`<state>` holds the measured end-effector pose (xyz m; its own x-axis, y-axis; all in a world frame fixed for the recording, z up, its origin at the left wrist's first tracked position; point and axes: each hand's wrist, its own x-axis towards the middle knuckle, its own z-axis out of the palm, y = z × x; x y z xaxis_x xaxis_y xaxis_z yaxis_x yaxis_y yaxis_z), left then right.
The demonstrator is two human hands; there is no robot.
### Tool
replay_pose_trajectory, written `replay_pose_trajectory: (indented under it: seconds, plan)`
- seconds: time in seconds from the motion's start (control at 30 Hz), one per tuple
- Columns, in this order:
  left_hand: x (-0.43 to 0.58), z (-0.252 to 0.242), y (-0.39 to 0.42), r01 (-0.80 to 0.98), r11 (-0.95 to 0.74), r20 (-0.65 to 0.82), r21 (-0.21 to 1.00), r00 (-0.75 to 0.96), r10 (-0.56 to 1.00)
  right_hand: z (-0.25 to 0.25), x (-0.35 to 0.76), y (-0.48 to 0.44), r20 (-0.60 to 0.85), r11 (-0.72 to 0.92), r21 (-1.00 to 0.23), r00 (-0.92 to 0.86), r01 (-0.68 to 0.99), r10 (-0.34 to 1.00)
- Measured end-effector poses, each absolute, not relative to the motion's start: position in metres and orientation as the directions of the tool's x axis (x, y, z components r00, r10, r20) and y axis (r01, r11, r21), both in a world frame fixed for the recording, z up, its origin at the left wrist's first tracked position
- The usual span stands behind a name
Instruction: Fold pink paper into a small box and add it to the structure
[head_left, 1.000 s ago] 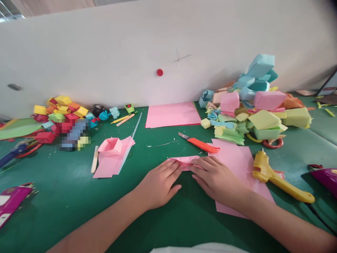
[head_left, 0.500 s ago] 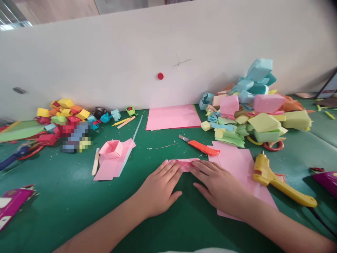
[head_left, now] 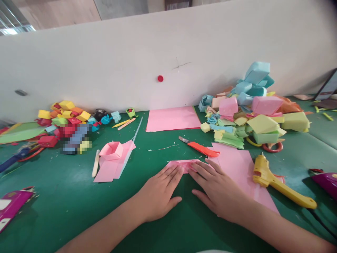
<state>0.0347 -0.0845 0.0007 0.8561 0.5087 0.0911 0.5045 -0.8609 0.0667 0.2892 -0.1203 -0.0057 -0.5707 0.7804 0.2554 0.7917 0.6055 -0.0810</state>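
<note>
A small folded pink paper piece (head_left: 184, 164) lies on the green table mat (head_left: 65, 196) just ahead of me. My left hand (head_left: 159, 191) lies flat with its fingers stretched out, the fingertips pressing on the near left edge of the folded piece. My right hand (head_left: 217, 186) is also flat and spread, its fingertips on the right part of the same piece, and it rests over a pink sheet (head_left: 242, 172).
An orange utility knife (head_left: 201, 147) lies behind the folded piece. A yellow glue gun (head_left: 276, 179) sits to the right. A heap of folded paper boxes (head_left: 252, 109) stands at the back right, another (head_left: 63, 116) at the back left. A pink paper box (head_left: 112, 150), a wooden stick (head_left: 95, 163) and a pink sheet stack (head_left: 172, 118) lie nearby.
Both hands have slid slightly toward me along the folded pink piece, showing more of it. The view has tilted a little; nothing else moved.
</note>
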Motion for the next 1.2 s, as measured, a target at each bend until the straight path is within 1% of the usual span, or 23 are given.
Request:
replay_pose_trajectory:
  seconds: [0.17,0.33,0.47,0.67,0.87,0.97,1.1,1.2]
  plan:
    - [0.035,0.005,-0.084,0.505,-0.86,0.031,0.08,0.861,0.508,-0.009,0.288,-0.126,0.258,0.634,-0.083,-0.598,0.769,0.759]
    - [0.034,0.003,-0.084,0.508,-0.853,0.06,0.123,0.854,0.517,-0.008,0.291,-0.123,0.201,0.637,-0.092,-0.613,0.765,0.764]
    - [0.034,0.004,-0.082,0.521,-0.835,0.079,0.175,0.838,0.539,-0.006,0.292,-0.121,0.185,0.638,-0.126,-0.614,0.76,0.767]
    - [0.039,0.008,-0.074,0.598,-0.765,0.191,0.24,0.743,0.641,-0.004,0.291,-0.121,0.191,0.627,-0.167,-0.599,0.761,0.778]
    - [0.041,0.005,-0.071,0.631,-0.744,0.191,0.218,0.72,0.667,-0.003,0.29,-0.119,0.216,0.631,-0.174,-0.596,0.756,0.773]
    - [0.04,0.004,-0.07,0.667,-0.713,0.217,0.217,0.679,0.701,-0.003,0.292,-0.117,0.234,0.63,-0.179,-0.589,0.756,0.773]
    - [0.037,0.0,-0.067,0.713,-0.654,0.288,0.253,0.59,0.754,-0.002,0.295,-0.114,0.276,0.593,-0.189,-0.537,0.783,0.797]
    - [0.036,-0.002,-0.065,0.686,-0.665,0.36,0.296,0.565,0.743,-0.001,0.298,-0.11,0.313,0.55,-0.245,-0.472,0.798,0.824]
